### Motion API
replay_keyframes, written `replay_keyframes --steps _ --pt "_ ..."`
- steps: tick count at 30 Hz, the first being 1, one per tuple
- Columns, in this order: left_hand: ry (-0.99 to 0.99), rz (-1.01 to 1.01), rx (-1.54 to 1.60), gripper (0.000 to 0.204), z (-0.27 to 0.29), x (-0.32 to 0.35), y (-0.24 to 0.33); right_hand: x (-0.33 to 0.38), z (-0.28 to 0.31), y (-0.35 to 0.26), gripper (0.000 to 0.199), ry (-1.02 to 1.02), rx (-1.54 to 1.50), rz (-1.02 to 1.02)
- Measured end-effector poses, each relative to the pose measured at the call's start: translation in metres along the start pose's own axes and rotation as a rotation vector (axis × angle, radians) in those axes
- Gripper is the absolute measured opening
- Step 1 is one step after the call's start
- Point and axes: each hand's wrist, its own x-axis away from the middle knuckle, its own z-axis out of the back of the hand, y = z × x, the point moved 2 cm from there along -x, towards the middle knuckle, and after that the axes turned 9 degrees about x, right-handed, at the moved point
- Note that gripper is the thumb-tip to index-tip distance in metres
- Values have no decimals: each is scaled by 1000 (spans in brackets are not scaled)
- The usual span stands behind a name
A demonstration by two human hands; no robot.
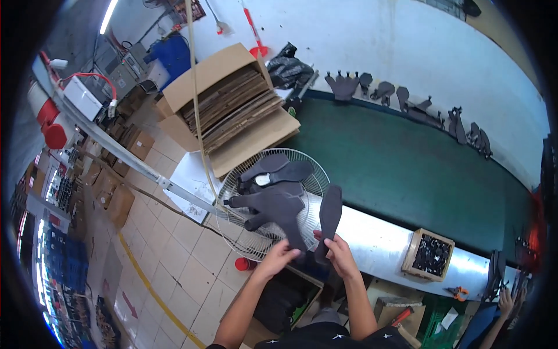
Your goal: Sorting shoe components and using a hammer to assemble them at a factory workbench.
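Up and left of my grip I see an open cardboard box (pixel 229 104), its flaps spread, packed with flat brown sheets stacked on edge. Nearer, just above my left hand (pixel 278 256), a round white wire fan guard (pixel 244 232) lies flat with dark grey shoe upper pieces (pixel 273 200) heaped on it, matte and floppy. My left hand has its fingers curled onto the lower end of one of those pieces, lightly pinched. Just right of it my right hand (pixel 339 256) is closed around the bottom of a dark insole (pixel 330 216), a thin, slim oval held upright. Beyond runs a green conveyor belt (pixel 407 163) edged in bare metal, more dark cut pieces lining its far side. Right of my grip sits a small square wooden tray (pixel 414 251) holding small black parts
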Motion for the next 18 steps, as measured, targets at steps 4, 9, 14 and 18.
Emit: replay_keyframes --steps 4,9,14,18 --pt "-274 36 -390 23 -31 -19 4 29 21 19 33 31 -28 12" --pt "192 -391 -1306 38 8 -65 28 45 95 24 20 421 84 181" --pt "521 106 -1756 63 116 -96 21 63 139 10 27 931 965 11" --pt "174 128 -1679 49 122 -82 35 96 108 -33 38 1014 995 428"
